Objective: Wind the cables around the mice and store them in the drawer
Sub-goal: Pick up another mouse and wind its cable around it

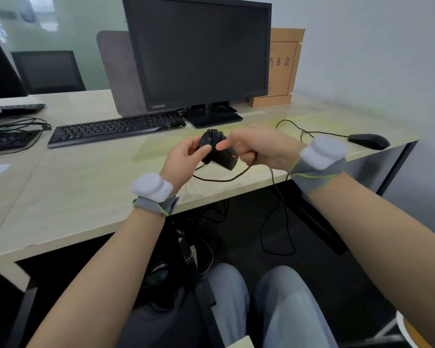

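A black mouse (220, 153) is being held up over the front part of the desk (86, 177), between the two hands. It is being gripped by the left hand (183, 156), with the thumb pressed on its side and the other fingers curled behind it. Many turns of thin black cable (212, 133) are lying wound around its body. The loose end of the cable (221, 180) is being pinched in the right hand (259, 146), whose fingers are curled around it while the first finger is touching the mouse. From there the cable is hanging down in a loop over the desk edge and falling toward the floor. A second mouse (369, 141) is lying flat on the desk far to the right, well apart from the hands, and its own cable (299, 126) is trailing loose across the desk behind it. A white band is being worn on each wrist. Behind the hands a keyboard (116, 129) is sitting in front of a dark screen (196, 54). A brown box (279, 69) is standing against the wall beside the screen.
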Demonstrator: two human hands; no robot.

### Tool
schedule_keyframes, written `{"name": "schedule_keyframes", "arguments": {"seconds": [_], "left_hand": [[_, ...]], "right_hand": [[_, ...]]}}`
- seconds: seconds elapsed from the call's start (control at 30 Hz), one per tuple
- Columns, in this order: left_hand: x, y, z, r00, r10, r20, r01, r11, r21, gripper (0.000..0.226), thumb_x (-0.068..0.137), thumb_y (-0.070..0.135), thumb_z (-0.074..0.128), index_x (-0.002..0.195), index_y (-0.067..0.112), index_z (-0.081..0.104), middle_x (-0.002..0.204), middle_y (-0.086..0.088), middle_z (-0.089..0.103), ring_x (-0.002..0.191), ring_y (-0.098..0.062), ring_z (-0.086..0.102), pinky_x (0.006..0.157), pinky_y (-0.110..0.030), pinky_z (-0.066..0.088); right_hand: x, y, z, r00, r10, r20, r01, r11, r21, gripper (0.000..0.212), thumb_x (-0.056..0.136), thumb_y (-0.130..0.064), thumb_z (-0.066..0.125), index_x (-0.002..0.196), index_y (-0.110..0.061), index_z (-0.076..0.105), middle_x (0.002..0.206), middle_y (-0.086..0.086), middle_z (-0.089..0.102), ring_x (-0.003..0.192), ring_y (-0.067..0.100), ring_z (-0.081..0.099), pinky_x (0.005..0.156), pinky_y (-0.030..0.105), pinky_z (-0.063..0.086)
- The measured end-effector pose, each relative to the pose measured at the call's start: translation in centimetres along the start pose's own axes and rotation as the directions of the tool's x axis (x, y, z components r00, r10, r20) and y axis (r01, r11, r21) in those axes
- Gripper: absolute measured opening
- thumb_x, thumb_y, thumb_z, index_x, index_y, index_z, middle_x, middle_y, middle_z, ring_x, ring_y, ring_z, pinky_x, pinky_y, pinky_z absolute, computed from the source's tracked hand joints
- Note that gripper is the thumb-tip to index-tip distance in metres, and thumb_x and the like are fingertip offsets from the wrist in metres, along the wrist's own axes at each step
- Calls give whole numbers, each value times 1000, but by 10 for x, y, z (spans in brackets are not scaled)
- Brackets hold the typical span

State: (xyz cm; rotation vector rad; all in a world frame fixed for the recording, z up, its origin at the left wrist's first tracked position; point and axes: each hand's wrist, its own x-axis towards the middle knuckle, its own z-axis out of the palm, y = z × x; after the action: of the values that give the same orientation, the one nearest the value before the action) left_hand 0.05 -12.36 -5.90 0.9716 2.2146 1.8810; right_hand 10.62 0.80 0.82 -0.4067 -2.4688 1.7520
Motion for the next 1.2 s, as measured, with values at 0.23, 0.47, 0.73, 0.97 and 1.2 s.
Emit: {"name": "schedule_keyframes", "arguments": {"seconds": [0.23,0.47,0.73,0.97,1.2], "left_hand": [[-8,5,-10,960,36,276,-7,994,-107,29,96,7,45,123,8,55,103,1,62,87,-4,59,84,-17,50],[-13,5,-8,869,39,494,274,793,-545,30,99,10,28,103,9,57,83,5,68,73,-4,61,74,-20,51],[-4,24,2,959,-38,281,272,404,-873,26,98,24,39,92,10,59,80,0,67,74,-8,64,72,-18,55],[4,12,11,993,-98,-64,50,850,-524,14,97,14,44,100,12,58,79,6,58,66,1,52,68,-11,44],[2,-3,3,996,-84,-28,79,987,-140,31,95,16,48,124,6,54,102,0,61,91,-12,56,81,-21,46]], "right_hand": [[3,3,-34,994,99,41,-105,980,172,19,93,-24,54,84,-11,64,39,-12,31,31,2,32,34,8,24],[14,20,-38,994,-114,-4,113,984,135,8,87,-23,63,80,-18,64,55,-7,43,45,8,31,45,20,22],[10,42,9,877,-431,-212,282,819,-499,18,96,-22,41,86,-22,56,58,-14,42,53,12,43,54,27,34],[2,27,29,940,-326,-100,125,603,-788,26,94,-31,44,100,-16,64,85,2,63,79,23,58,68,34,46],[-7,3,12,978,-193,-82,139,890,-433,17,88,-23,54,85,-16,69,51,-5,43,39,11,36,44,19,32]]}}
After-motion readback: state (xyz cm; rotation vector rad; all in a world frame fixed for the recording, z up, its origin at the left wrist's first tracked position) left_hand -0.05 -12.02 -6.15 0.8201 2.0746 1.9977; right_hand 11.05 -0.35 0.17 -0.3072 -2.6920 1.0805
